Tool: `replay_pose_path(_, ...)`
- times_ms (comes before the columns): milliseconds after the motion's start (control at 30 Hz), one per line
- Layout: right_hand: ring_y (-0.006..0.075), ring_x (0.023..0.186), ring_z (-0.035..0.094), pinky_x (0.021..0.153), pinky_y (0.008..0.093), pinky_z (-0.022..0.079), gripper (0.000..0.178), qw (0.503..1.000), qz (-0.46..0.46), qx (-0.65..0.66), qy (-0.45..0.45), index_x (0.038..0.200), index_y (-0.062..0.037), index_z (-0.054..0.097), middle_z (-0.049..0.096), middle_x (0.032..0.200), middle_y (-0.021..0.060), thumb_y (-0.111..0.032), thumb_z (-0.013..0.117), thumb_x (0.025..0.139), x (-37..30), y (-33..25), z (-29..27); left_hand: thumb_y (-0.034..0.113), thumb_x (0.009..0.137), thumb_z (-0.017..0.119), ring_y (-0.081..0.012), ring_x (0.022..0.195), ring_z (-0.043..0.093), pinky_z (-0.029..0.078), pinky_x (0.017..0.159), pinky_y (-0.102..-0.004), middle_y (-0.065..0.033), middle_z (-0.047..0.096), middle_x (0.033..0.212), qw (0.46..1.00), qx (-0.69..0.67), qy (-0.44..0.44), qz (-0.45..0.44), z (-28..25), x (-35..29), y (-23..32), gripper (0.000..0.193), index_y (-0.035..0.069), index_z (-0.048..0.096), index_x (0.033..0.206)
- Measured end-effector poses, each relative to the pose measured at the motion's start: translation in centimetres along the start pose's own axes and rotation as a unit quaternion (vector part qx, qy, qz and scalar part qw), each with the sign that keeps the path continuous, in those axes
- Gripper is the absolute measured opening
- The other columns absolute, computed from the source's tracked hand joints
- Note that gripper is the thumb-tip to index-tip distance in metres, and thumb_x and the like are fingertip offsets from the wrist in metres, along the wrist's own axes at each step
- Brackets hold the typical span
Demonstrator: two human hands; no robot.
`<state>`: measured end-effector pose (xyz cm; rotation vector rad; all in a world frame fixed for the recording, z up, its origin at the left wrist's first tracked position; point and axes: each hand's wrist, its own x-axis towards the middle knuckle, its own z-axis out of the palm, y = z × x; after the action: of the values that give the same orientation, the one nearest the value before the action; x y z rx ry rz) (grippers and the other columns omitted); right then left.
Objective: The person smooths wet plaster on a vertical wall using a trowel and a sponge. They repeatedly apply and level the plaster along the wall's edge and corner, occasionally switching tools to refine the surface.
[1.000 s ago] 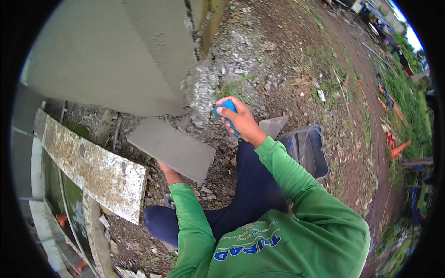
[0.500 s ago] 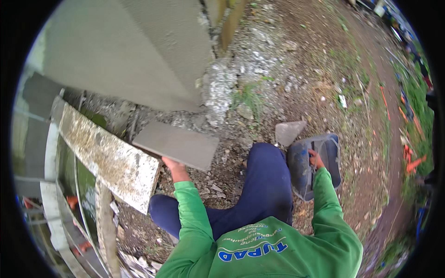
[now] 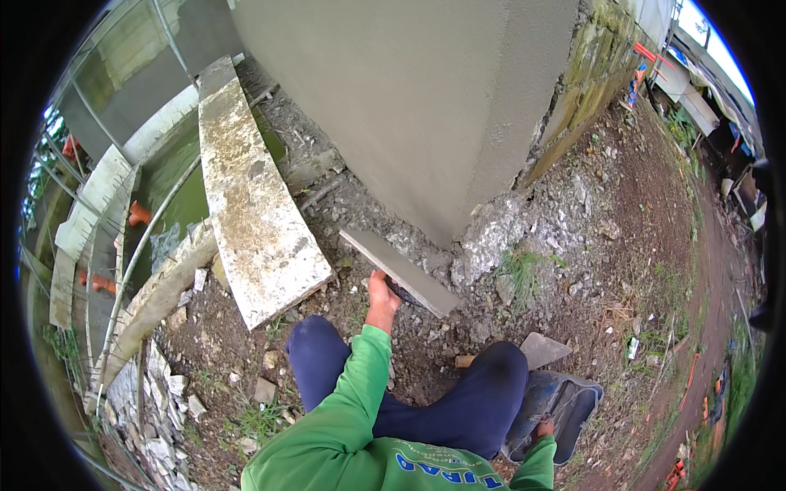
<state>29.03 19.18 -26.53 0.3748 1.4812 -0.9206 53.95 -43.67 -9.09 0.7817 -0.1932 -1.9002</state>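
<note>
My left hand (image 3: 382, 301) is wrapped round the back of a rectangular plastering float (image 3: 401, 272), holding it up tilted before the smooth grey plastered wall (image 3: 385, 106). The float's grey face is turned toward the wall's lower corner, with a gap between them. Low at my right, my right hand (image 3: 544, 428) is inside a dark grey plastic tub (image 3: 577, 394) standing on the ground beside my knee. Its fingers look curled, but what they grip is hidden. A flat grey triangular piece (image 3: 544, 350) lies just beyond the tub.
A long, stained whitish slab (image 3: 250, 196) lies at left, beside green water (image 3: 182, 204) and a metal railing (image 3: 147, 245). Broken rubble (image 3: 160, 401) covers the ground at lower left. A mossy wall edge (image 3: 585, 90) rises at right, above a dirt slope with grass tufts.
My view has swung up and left, showing more wall and slab. The float has turned from nearly flat to steeply tilted in my left hand. My right hand stays at the tub.
</note>
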Motion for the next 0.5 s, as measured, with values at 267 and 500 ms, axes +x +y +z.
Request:
replay_pose_path(267, 0.0284, 0.100, 0.060, 0.072, 0.0450, 0.051, 0.050, 0.980, -0.118, -0.058, 0.150, 0.132, -0.0148, 0.056, 0.063, 0.115, 0.0121, -0.049, 0.047, 0.096, -1.2, -10.6, 8.8, 0.020, 0.101, 0.051, -0.0152, 0.054, 0.047, 0.041, 0.048, -0.0326, -0.0028, 0.048, 0.066, 0.998, -0.037, -0.015, -0.053, 0.9, -0.8, 0.5, 0.017, 0.008, 0.048, 0.089)
replay_pose_path(500, 0.0245, 0.093, 0.060, 0.066, 0.0407, 0.050, 0.047, 0.937, -0.234, -0.090, 0.244, 0.131, -0.0159, 0.056, 0.063, 0.110, 0.0099, -0.046, 0.049, 0.097, -4.0, -18.4, 13.4, 0.017, 0.101, 0.050, -0.0138, 0.058, 0.047, 0.040, 0.050, -0.0315, -0.0045, 0.052, 0.078, 0.998, -0.053, 0.012, -0.040, -0.2, -1.0, 1.0, 0.009, 0.009, 0.046, 0.103)
